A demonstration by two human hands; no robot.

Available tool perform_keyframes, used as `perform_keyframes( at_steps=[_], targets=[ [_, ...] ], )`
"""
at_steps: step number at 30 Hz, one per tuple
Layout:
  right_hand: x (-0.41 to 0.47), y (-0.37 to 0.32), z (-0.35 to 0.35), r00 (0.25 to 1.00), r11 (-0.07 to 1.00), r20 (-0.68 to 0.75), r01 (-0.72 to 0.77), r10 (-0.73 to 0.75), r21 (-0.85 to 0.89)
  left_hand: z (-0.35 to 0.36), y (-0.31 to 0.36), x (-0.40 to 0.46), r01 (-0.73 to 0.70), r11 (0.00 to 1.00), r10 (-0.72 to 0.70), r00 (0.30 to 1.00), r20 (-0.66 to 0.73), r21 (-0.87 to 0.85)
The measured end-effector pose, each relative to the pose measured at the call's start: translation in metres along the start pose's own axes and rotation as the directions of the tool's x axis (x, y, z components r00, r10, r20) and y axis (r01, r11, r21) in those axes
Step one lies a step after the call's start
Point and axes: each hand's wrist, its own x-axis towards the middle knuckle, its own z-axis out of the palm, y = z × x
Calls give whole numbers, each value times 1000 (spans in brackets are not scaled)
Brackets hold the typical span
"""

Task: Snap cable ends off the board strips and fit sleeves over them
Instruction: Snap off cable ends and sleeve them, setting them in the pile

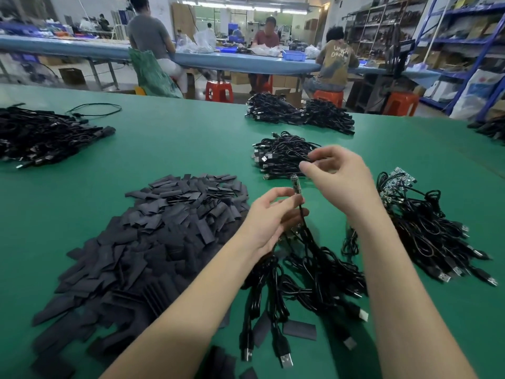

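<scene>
One bare cable end [295, 184] was pinched upright by the left hand [269, 217] while the right hand [338, 179], fingers curled, held nothing visible, and many sleeves [169, 228] and board strips [397, 181] remained unused on the counter [177, 149].

factory floor | workers [337, 60] at long benches [82, 49] | cable piles [299, 112]

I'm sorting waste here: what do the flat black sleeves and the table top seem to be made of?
Sleeves: probably thin matte plastic tubing pressed flat; they lie limp and creased, without shine.
Table top: a smooth green mat, likely rubber or vinyl, with a soft, even sheen and no seams showing.
</scene>
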Motion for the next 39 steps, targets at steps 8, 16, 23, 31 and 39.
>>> perform_keyframes(
  at_steps=[8, 16, 23, 31, 39],
  targets=[
    [-2, -58, 80, 741, 763, 645, 523, -187, -380, -18, -19, 9, 135, 964, -104, 985, -141, 227],
    [1, -51, 117, 706, 670, 689, 592, -163, -448, -11, -17, 22, 116, 984, -110, 993, -53, 136],
    [7, -34, 74, 853, 894, 448, 394, -270, -211, -10, -16, 10, 20, 1000, -21, 998, -58, -15],
    [6, 33, 2, 968, 731, 233, -227, 94, 644, -5, -16, 10, -6, 1000, 6, 1000, -20, 3],
    [2, 47, 9, 981, 585, 166, -196, 105, 787, -7, -17, 8, -31, 1000, 31, 999, 43, -4]
  ],
)
